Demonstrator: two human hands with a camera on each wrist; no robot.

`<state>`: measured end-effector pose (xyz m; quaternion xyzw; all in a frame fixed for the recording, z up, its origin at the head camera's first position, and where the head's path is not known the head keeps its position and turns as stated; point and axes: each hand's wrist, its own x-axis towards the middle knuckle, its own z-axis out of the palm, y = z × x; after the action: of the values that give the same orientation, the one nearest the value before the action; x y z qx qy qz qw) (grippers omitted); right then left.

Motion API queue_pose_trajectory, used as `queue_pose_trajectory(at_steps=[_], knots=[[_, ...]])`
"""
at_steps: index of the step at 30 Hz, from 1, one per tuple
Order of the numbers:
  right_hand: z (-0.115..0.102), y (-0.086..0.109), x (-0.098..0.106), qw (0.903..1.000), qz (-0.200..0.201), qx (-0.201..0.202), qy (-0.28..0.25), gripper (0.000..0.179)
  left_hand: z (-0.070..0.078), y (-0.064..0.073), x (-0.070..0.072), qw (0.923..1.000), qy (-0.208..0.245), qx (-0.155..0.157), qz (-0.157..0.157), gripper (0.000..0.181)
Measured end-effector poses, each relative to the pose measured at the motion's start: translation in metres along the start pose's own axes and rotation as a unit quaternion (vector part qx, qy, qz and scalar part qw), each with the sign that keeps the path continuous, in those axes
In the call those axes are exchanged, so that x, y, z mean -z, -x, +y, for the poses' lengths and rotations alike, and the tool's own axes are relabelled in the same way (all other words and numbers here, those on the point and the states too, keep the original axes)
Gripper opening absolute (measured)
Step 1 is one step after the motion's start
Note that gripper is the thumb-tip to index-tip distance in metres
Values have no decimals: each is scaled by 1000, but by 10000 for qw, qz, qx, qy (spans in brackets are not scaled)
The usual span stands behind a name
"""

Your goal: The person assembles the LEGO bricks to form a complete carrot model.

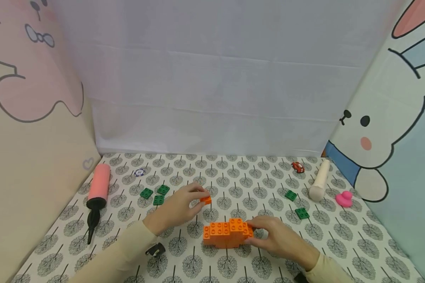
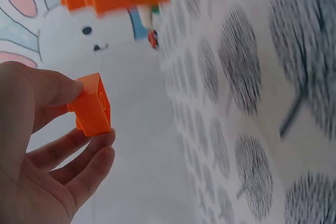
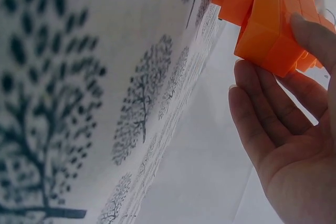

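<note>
My left hand (image 1: 182, 204) pinches a small orange building brick (image 2: 93, 104) between thumb and fingers, above the cloth and a little beyond the larger build. In the left wrist view the brick is tipped, its hollow underside facing right. My right hand (image 1: 274, 236) grips the right end of an orange brick assembly (image 1: 226, 235), thumb on the near side and fingers on the far side. That assembly is a stepped block with studs on top, highest right of its middle. From the right wrist view, the thumb and fingertips hold its end brick (image 3: 268, 45).
Several green bricks (image 1: 158, 199) lie left, others (image 1: 302, 213) right. A pink pump (image 1: 100, 182) with black nozzle lies far left, near a poker chip (image 1: 139, 172). At right are a red toy car (image 1: 298, 167), a cream cylinder (image 1: 319, 181) and a pink duck (image 1: 344, 199).
</note>
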<state>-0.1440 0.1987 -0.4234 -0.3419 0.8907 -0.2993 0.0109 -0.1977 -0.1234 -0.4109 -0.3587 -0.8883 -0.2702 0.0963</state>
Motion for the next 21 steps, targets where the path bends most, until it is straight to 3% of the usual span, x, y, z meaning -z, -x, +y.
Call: queue_pose_trajectory(at_steps=[9, 15, 21], knots=[[2, -2, -1, 10000, -71, -28, -10, 45, 41, 10, -9, 9905, 494, -1197, 456, 34], [2, -3, -1, 9999, -58, 35, -77, 43, 50, 17, -12, 9869, 657, -1421, 377, 34], [1, -3, -1, 9998, -22, 126, -151, 40, 54, 22, -11, 9879, 906, -1257, 94, 35]])
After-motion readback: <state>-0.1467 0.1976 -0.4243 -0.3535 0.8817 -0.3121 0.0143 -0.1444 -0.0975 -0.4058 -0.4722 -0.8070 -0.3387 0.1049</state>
